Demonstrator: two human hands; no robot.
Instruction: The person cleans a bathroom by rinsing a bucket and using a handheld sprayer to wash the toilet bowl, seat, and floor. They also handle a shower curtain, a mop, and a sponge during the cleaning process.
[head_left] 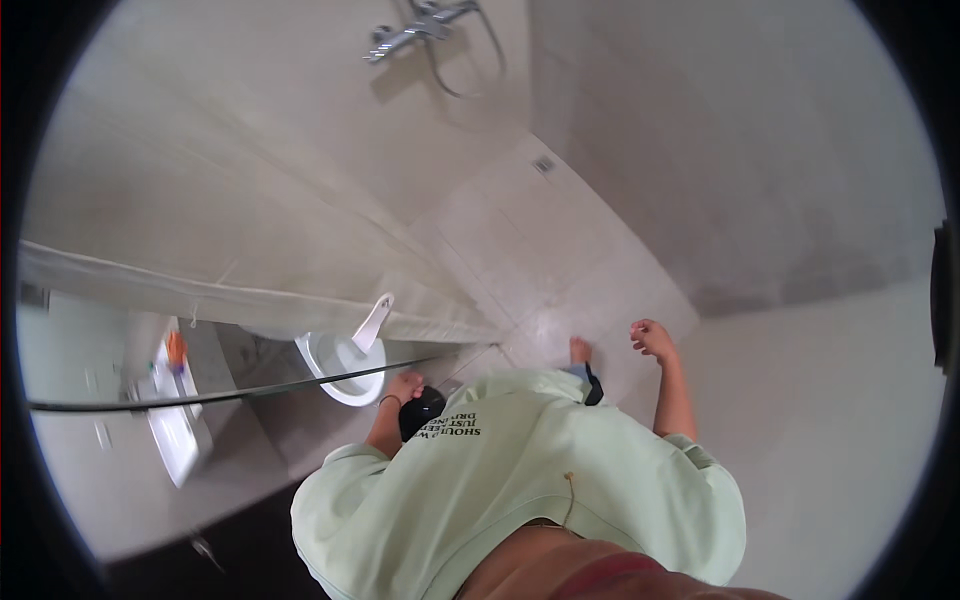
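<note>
My left hand (pixel 408 387) hangs low at my left side, its fingers curled, beside a black rounded object (pixel 424 404) and close to the dark edge of a glass panel (pixel 240 394). Whether anything lies within those fingers is too small to make out. Out in front on the right, my right hand (pixel 653 341) is raised over the floor with bent fingers drawn toward the thumb. It touches no surface, and I cannot see what, if anything, is in its grasp. Pale green sleeves cover both upper arms.
A chrome shower mixer (pixel 420 32) with a hose is on the far wall. The tiled floor (pixel 545 250) has a small square drain (pixel 543 164). To the left stand a white toilet (pixel 345 372) and a white washbasin (pixel 180 440) with an orange item (pixel 176 350). A dark door (pixel 240 550) is lower left.
</note>
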